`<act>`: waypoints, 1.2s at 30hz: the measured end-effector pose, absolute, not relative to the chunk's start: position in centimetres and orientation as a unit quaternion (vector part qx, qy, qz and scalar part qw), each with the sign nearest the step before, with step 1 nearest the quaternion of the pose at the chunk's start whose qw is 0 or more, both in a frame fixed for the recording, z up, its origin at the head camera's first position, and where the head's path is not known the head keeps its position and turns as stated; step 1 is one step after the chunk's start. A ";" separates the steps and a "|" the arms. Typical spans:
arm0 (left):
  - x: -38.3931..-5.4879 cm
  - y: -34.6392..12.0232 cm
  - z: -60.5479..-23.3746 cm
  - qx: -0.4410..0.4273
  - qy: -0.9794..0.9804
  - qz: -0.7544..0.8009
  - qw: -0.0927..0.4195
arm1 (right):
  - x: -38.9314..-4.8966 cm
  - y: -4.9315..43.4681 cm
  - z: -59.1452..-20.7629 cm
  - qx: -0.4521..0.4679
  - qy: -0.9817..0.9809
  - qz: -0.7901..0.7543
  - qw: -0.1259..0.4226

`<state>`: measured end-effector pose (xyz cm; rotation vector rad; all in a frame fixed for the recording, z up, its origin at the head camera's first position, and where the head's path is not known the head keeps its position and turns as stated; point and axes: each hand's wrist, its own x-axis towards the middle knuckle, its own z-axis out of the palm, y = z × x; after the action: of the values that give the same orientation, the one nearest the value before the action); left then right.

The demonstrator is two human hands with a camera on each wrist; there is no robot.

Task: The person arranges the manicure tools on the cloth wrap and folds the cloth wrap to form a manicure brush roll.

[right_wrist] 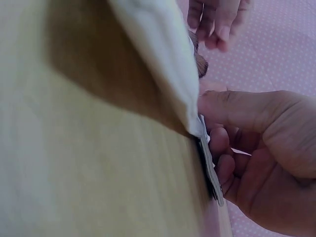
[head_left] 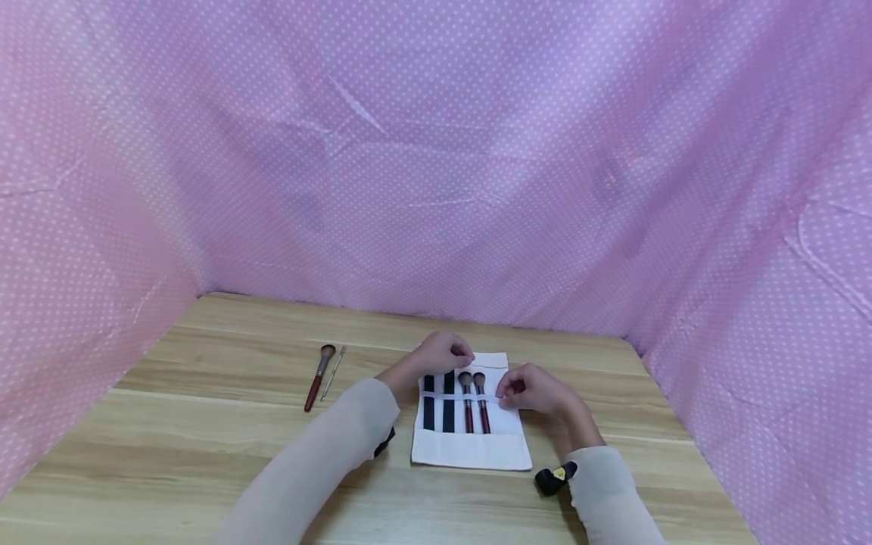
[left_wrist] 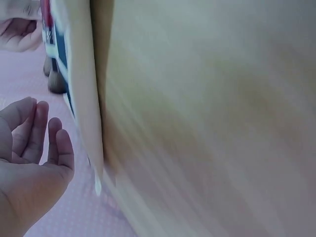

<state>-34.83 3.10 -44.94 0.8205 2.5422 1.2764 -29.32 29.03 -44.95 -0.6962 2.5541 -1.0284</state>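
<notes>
A white makeup brush roll (head_left: 471, 453) lies spread on the table, with dark stripes on its left half. Two makeup brushes with red handles (head_left: 468, 412) sit under its elastic band (head_left: 436, 396), bristles toward the far end. My left hand (head_left: 441, 353) hovers over the roll's far part, just beyond the bristles; in the left wrist view its fingers bend loosely around nothing. At the roll's right edge is my right hand (head_left: 534, 387), thumb and curled fingers right by the band's end. The roll's edge hides the thumb tip in the right wrist view, so I cannot tell whether it pinches the cloth.
On the table (head_left: 225, 424), left of the roll, another red-handled brush (head_left: 319, 378) lies beside a thin slender tool (head_left: 333, 374). Pink dotted cloth (head_left: 436, 189) walls in the far side and both flanks. A black wrist device (head_left: 553, 480) shows at the right sleeve.
</notes>
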 end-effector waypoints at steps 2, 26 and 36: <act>-34.9 2.1 -44.6 0.267 0.859 0.427 0.090 | -29.3 29.0 -45.0 -0.243 0.885 -0.366 0.152; -35.1 -15.5 -44.3 0.192 0.908 0.369 0.055 | -29.3 29.3 -45.4 -0.240 0.879 -0.379 0.164; -33.5 -17.9 -44.3 0.217 0.906 0.358 0.057 | -28.8 28.9 -44.8 -0.236 0.879 -0.383 0.160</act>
<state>-33.49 -17.88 -44.35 0.6592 2.7494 1.0844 -28.82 28.94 -44.78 -0.6752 2.5102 -1.0937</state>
